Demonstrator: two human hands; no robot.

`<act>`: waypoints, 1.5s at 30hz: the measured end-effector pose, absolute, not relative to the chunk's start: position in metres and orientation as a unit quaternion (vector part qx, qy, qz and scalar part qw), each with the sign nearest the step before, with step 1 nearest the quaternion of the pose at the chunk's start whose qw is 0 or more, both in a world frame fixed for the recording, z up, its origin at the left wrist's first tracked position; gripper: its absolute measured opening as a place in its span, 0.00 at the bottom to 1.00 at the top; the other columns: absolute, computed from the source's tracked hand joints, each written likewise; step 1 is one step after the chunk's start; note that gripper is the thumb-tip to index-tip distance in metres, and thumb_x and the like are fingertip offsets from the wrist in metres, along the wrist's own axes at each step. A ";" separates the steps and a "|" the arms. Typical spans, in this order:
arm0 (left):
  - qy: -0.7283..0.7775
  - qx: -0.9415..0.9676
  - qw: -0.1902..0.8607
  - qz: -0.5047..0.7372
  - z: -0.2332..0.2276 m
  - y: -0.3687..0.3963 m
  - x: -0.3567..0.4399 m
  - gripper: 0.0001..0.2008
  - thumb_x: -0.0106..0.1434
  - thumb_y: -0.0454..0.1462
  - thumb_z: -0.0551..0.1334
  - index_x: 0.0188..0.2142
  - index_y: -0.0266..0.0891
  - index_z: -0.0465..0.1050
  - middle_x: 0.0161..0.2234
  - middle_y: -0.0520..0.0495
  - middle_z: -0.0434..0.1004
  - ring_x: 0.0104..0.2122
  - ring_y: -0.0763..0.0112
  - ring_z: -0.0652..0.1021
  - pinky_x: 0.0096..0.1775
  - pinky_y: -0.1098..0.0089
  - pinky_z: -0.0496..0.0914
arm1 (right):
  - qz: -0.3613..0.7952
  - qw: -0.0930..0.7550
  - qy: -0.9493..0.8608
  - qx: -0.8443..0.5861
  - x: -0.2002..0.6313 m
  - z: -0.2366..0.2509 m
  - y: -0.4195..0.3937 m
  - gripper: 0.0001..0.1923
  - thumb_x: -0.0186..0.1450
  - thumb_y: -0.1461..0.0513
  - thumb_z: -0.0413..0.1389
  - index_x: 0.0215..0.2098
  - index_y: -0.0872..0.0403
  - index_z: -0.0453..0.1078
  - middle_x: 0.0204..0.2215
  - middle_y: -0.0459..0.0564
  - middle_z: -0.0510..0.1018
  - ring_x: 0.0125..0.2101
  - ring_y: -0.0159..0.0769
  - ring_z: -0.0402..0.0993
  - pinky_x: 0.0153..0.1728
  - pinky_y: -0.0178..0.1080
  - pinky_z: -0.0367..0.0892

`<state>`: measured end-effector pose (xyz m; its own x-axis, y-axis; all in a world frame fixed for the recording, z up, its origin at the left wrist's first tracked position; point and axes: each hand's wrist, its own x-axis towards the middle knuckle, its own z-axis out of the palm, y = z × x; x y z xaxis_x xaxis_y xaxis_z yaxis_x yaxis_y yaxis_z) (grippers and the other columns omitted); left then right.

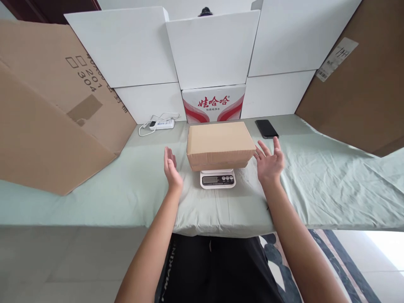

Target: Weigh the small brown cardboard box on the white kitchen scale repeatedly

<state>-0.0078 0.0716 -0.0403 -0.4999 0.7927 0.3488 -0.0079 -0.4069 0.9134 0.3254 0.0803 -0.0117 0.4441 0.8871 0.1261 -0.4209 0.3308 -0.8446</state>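
A brown cardboard box (221, 139) rests on a white digital kitchen scale (217, 179), whose display and buttons face me below the box's front edge. To the left of the box, my left hand (173, 170) is held upright with its fingers stretched out, apart from the cardboard. On the other side my right hand (270, 163) has its fingers spread, palm turned up and inward. Its fingertips come close to the box's right corner; I cannot tell whether they touch. Neither hand holds anything.
At the back right of the green cloth-covered table (126, 198) lies a black phone (267, 128). A white power strip (162, 124) with its cable is at the back left. White boxes (213, 52) line the back, and large cardboard panels (47, 126) flank both sides.
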 end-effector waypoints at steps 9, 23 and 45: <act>0.413 0.539 0.350 0.646 -0.037 0.050 0.017 0.46 0.72 0.70 0.49 0.74 0.44 0.69 0.77 0.36 0.69 0.78 0.48 0.67 0.76 0.52 0.64 | 0.406 0.622 -0.533 -0.405 0.298 -0.021 0.066 0.44 0.69 0.37 0.56 0.79 0.36 0.56 0.78 0.47 0.68 0.77 0.58 0.64 0.77 0.66 0.60; 0.313 0.540 0.415 0.662 0.031 0.159 0.024 0.48 0.66 0.76 0.50 0.65 0.48 0.76 0.65 0.39 0.81 0.75 0.46 0.71 0.72 0.50 0.70 | 0.224 0.637 -0.630 -0.384 0.298 0.033 0.151 0.42 0.70 0.36 0.53 0.77 0.38 0.56 0.79 0.48 0.62 0.80 0.64 0.54 0.79 0.67 0.56; 0.471 0.386 0.439 0.661 -0.047 0.210 0.008 0.45 0.75 0.68 0.41 0.76 0.45 0.64 0.80 0.36 0.62 0.80 0.56 0.63 0.78 0.52 0.59 | 0.401 0.621 -0.523 -0.425 0.294 -0.042 0.198 0.61 0.65 0.37 0.57 0.84 0.43 0.32 0.79 0.56 0.65 0.77 0.51 0.64 0.79 0.65 0.55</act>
